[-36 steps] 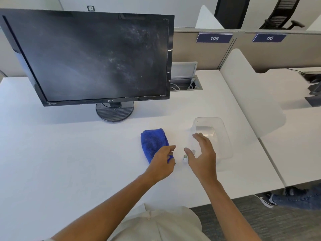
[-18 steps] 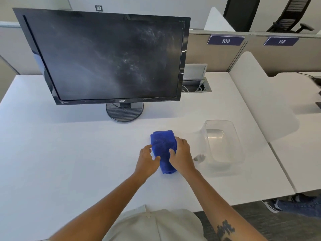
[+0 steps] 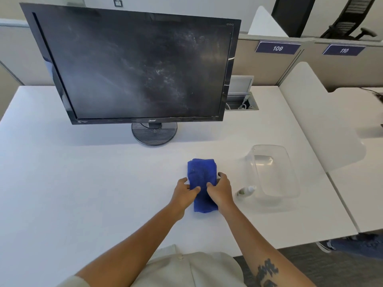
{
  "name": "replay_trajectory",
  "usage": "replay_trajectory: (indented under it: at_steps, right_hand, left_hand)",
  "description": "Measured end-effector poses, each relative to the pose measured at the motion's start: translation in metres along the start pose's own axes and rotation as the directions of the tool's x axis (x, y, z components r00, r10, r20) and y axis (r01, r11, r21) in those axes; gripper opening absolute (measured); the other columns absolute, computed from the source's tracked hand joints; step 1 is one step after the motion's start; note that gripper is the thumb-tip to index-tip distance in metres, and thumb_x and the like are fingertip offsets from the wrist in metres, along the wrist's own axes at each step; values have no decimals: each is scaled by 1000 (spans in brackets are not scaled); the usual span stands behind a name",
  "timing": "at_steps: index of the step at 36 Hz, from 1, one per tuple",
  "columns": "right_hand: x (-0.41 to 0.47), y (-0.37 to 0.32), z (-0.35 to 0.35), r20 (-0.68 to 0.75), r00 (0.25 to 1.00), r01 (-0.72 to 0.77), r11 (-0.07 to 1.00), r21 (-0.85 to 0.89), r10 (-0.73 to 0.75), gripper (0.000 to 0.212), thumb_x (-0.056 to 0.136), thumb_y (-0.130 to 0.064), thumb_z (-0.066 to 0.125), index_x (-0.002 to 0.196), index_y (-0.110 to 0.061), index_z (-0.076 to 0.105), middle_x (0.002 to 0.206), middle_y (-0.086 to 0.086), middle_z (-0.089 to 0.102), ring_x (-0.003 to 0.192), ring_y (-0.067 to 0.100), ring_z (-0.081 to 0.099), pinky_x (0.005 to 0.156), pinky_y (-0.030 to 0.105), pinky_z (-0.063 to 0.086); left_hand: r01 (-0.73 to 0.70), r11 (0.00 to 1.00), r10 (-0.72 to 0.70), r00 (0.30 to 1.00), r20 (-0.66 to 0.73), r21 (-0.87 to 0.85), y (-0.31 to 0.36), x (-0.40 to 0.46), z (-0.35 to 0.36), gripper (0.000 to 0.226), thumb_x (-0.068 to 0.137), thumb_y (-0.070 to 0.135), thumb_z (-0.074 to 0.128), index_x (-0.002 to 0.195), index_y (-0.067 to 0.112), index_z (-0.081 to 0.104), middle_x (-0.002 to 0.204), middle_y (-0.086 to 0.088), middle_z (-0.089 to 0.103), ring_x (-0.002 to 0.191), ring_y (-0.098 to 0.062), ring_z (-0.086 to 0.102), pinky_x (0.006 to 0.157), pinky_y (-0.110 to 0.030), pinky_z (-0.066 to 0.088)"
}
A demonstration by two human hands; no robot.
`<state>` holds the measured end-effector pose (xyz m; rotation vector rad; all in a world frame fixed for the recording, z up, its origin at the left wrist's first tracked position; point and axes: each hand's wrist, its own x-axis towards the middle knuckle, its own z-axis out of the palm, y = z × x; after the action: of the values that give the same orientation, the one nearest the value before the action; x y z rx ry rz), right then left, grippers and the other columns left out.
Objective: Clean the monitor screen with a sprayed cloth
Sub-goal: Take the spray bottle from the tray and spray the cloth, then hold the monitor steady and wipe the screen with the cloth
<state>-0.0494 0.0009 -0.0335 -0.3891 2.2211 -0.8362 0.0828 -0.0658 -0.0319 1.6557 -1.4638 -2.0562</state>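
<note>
A folded blue cloth (image 3: 202,172) lies flat on the white desk (image 3: 83,183) in front of me. My left hand (image 3: 183,192) grips its left edge and my right hand (image 3: 220,190) grips its right edge, thumbs pressed on top. A black monitor (image 3: 134,65) stands on a round base at the back of the desk, its dark screen smeared with whitish dust at the middle and upper right. A small spray bottle (image 3: 245,191) lies on its side just right of my right hand.
A clear plastic tub (image 3: 290,172) sits on the desk right of the bottle. An open cable box (image 3: 241,100) is set into the desk behind the monitor's right edge. White dividers (image 3: 323,112) and a neighbouring desk lie to the right; another person's shoe shows on the floor.
My right hand left the spray bottle lying by the tub and came over to the cloth. Both hands now hold the cloth's edges. The view moved closer to the monitor.
</note>
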Motion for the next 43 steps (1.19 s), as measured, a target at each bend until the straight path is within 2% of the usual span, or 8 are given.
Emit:
replay_trajectory:
  at_steps: [5,10,15,20,23,27,34,43]
  right_hand:
    - [-8,-1,1,99,989,-127,968,216,108,72,94,-16,69,158,-23,37,118,-15,63,112,14,62,99,39,51]
    - [-12,1,2,215,968,-210,884,418,129,89,75,-25,84,154,-26,43,129,-10,70,118,23,69,105,53,57]
    - [-17,-10,-6,356,934,-257,750,610,31,76,77,-12,91,144,-13,55,127,8,77,115,35,75,99,59,60]
    - [-29,-32,-18,443,889,-225,736,638,-112,46,91,-29,83,130,-9,73,135,19,72,128,40,67,110,59,53]
    - [-32,-41,-19,463,879,-236,737,633,-116,51,91,-42,82,132,-12,74,137,16,71,130,38,66,115,59,49]
    - [-39,-54,-13,478,870,-285,670,686,-120,55,94,-46,79,137,-13,70,137,17,71,130,40,66,115,62,48]
    - [-49,-76,2,447,878,-302,524,796,-173,52,102,-43,67,137,-4,69,135,24,70,118,41,70,112,60,50]
    - [-38,-113,26,332,940,-236,552,800,-79,59,100,-54,65,135,-7,70,132,20,73,122,41,71,107,60,55]
  left_hand:
    - [28,999,-26,999,34,-34,-3,1,-8,35,105,20,71,138,13,61,128,-3,73,117,-23,70,104,-44,61]
    - [35,990,-20,994,106,-139,0,-5,-21,23,109,17,64,131,13,66,129,-10,76,118,-28,73,100,-45,63]
    - [-7,963,58,981,184,-270,13,-15,-39,23,110,13,62,132,15,68,123,-3,82,114,-23,77,83,-33,65]
    - [-6,930,96,969,228,-366,29,-17,-56,32,108,15,64,139,10,67,131,-9,79,127,-33,72,100,-45,63]
    - [-1,911,118,958,260,-412,39,-19,-65,34,108,14,63,140,9,68,134,-11,78,129,-33,71,107,-49,59]
    - [-3,892,148,947,285,-453,52,-23,-74,33,108,14,61,139,8,70,133,-12,79,126,-31,73,103,-44,60]
    - [32,902,123,938,325,-432,68,-25,-90,33,107,16,60,136,5,73,132,-15,78,128,-35,72,110,-47,58]
    - [22,916,121,936,329,-402,91,-11,-122,37,107,25,65,134,2,74,132,-17,78,126,-36,73,114,-53,55]
